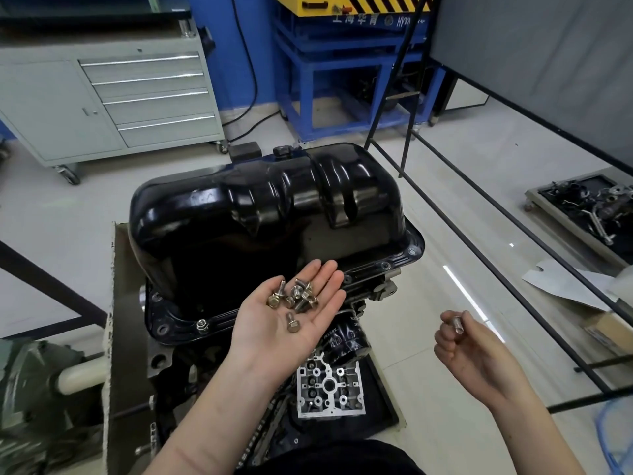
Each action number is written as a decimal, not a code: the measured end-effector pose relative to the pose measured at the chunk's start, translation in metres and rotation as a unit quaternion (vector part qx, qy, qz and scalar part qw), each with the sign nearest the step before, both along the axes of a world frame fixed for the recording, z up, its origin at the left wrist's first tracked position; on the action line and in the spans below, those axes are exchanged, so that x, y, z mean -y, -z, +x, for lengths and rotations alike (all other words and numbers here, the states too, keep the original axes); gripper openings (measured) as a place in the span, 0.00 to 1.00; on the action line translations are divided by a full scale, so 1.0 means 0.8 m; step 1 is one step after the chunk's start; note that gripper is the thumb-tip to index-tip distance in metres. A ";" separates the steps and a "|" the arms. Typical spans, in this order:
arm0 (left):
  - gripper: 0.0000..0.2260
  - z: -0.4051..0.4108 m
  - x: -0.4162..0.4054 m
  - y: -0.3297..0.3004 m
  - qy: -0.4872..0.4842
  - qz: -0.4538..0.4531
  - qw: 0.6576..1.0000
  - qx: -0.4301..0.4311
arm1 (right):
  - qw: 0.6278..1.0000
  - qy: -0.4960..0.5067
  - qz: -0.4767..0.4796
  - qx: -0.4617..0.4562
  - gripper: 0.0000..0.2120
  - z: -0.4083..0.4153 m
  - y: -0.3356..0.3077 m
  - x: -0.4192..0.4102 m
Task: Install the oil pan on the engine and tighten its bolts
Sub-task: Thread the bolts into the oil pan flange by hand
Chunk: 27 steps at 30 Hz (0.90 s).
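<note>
The glossy black stamped oil pan [274, 204] sits upside-down on the engine [178, 365], its ribbed flange dotted with bolt holes (one bolt [202, 324] already seated at the near edge). The left hand [284, 313] lies flat, palm up, cradling loose brassy flanged bolts [294, 296]. The right hand [469, 344] pinches a single bolt [457, 325] between curled fingers.

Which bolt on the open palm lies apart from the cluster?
The lone bolt nearest the wrist of the left hand; the other bolts lie heaped toward the fingers.
</note>
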<state>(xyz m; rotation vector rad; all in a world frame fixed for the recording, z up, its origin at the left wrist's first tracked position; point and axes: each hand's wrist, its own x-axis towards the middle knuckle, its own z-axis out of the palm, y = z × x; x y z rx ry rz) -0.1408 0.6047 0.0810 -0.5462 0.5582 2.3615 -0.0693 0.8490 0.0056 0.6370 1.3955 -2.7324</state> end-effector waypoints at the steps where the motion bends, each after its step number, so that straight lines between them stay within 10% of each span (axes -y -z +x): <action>1: 0.24 0.000 0.000 0.000 -0.001 -0.001 1.000 0.000 | 1.000 0.002 0.021 0.001 0.16 0.000 0.002 -0.001; 13: 0.22 0.000 0.003 0.002 -0.020 -0.011 1.000 0.015 | 0.878 -0.199 0.422 0.105 0.05 -0.037 0.065 0.036; 22: 0.22 0.001 -0.008 0.003 -0.019 -0.015 1.000 0.018 | 0.845 0.005 0.518 -0.133 0.07 -0.026 -0.060 0.059; 27: 0.23 0.001 -0.018 0.004 -0.008 -0.018 1.000 0.021 | 0.765 -0.013 0.583 -0.274 0.09 -0.030 -0.100 0.110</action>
